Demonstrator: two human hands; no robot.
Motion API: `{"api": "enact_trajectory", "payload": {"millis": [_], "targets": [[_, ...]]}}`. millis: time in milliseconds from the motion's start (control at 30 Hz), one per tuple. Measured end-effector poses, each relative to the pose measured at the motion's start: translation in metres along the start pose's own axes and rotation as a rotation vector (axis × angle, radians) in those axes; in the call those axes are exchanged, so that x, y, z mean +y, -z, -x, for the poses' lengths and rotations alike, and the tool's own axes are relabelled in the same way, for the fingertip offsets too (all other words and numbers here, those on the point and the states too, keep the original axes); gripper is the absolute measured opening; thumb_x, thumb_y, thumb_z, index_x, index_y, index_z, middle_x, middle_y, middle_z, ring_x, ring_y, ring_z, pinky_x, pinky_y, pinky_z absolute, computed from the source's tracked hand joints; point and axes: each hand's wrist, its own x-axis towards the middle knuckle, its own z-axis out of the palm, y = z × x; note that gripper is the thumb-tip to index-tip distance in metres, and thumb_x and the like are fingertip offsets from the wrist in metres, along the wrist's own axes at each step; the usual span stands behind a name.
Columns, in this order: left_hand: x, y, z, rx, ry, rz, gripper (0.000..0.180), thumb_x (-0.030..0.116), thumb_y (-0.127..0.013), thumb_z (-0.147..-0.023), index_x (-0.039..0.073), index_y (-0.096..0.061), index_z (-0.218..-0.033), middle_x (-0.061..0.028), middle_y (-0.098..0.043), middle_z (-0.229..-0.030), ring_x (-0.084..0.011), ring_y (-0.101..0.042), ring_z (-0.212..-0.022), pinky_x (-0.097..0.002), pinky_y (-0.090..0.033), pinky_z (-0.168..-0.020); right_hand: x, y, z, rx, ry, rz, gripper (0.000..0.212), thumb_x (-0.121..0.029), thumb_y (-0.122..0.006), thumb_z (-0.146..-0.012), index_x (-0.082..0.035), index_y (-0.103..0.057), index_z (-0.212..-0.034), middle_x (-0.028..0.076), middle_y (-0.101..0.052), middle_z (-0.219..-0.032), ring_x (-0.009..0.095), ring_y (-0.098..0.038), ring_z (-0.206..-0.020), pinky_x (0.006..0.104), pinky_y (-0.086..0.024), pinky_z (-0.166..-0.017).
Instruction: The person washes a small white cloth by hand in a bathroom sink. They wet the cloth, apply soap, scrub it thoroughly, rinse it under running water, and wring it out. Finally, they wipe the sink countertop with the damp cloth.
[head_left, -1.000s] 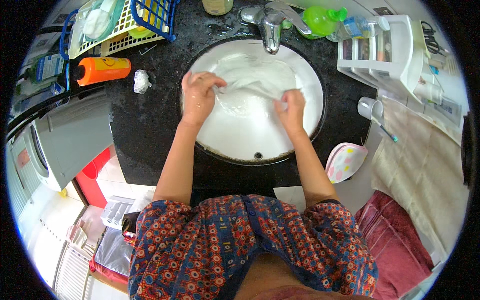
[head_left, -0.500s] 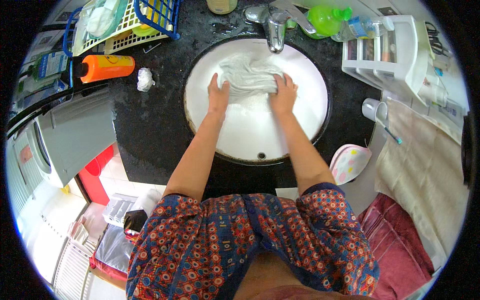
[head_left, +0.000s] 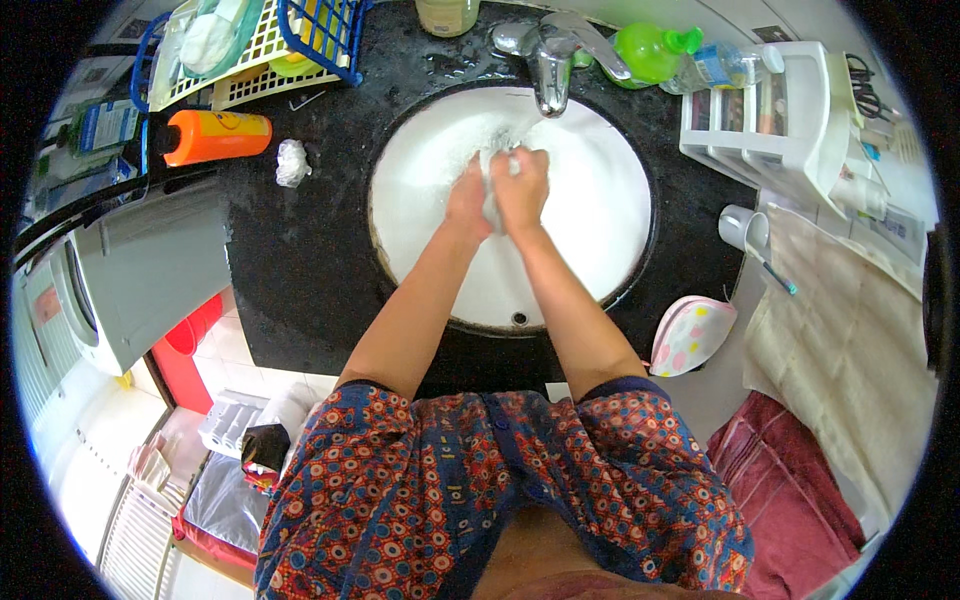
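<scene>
A wet white cloth is bunched up between my two hands over the white oval sink. My left hand closes on it from the left. From the right my right hand is wrapped round it, knuckles up. Most of the cloth is hidden by the fingers. Just beyond the hands the chrome faucet reaches over the far part of the basin. Splashes or suds show in the basin around the hands.
On the black countertop lie an orange bottle and a crumpled white wad at left. A green bottle, a white drawer unit and a white mug stand right. A dotted pouch sits at the right edge.
My hands have come together from either side of the spread cloth, gathering it into a compact bunch. The whole scene has shifted slightly with the head.
</scene>
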Motion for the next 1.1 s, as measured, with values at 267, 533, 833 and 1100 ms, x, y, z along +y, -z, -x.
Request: {"api": "enact_trajectory", "payload": {"millis": [267, 533, 833, 1100], "targets": [[0.004, -0.003, 0.021, 0.054, -0.143, -0.039, 0.049, 0.046, -0.051, -0.092, 0.008, -0.055, -0.122, -0.0126, -0.060, -0.114, -0.0223, -0.055, -0.103, -0.0378, -0.045, -0.087, 0.002, -0.001, -0.005, -0.128, 0.412, 0.145, 0.011, -0.020, -0.065, -0.074, -0.010, -0.063, -0.070, 0.011, -0.055, -0.078, 0.032, -0.057, -0.071, 0.0436, -0.048, -0.062], [0.048, 0.039, -0.015, 0.253, -1.084, -1.344, 0.046, 0.034, -0.062, -0.086, 0.012, -0.056, -0.126, -0.0268, -0.052, -0.122, -0.0364, -0.051, -0.113, -0.0404, -0.040, -0.096, 0.081, 0.038, -0.031, -0.251, 0.509, 0.740, 0.052, -0.032, -0.070, -0.076, -0.009, -0.056, -0.120, 0.017, -0.040, -0.136, 0.033, -0.037, -0.127, 0.0499, -0.030, -0.102], [0.020, 0.012, 0.030, 0.284, -0.142, -0.187, 0.063, 0.049, -0.052, -0.091, 0.005, -0.042, -0.136, -0.0144, -0.048, -0.134, -0.0256, -0.044, -0.124, -0.0334, -0.037, -0.101, 0.063, 0.005, -0.020, -0.276, -0.021, -0.063, 0.039, -0.002, -0.064, -0.066, -0.002, -0.054, -0.103, 0.018, -0.057, -0.106, 0.034, -0.057, -0.097, 0.0388, -0.047, -0.081], [0.024, 0.039, -0.016, -0.219, -0.047, 0.109, 0.044, 0.048, -0.055, -0.089, 0.008, -0.057, -0.109, -0.0103, -0.061, -0.097, -0.0213, -0.060, -0.085, -0.0327, -0.051, -0.075, -0.044, 0.014, 0.049, -0.429, 0.455, -0.053, 0.044, -0.020, -0.071, -0.064, -0.004, -0.052, -0.100, 0.020, -0.056, -0.095, 0.040, -0.057, -0.088, 0.0456, -0.047, -0.075]]}}
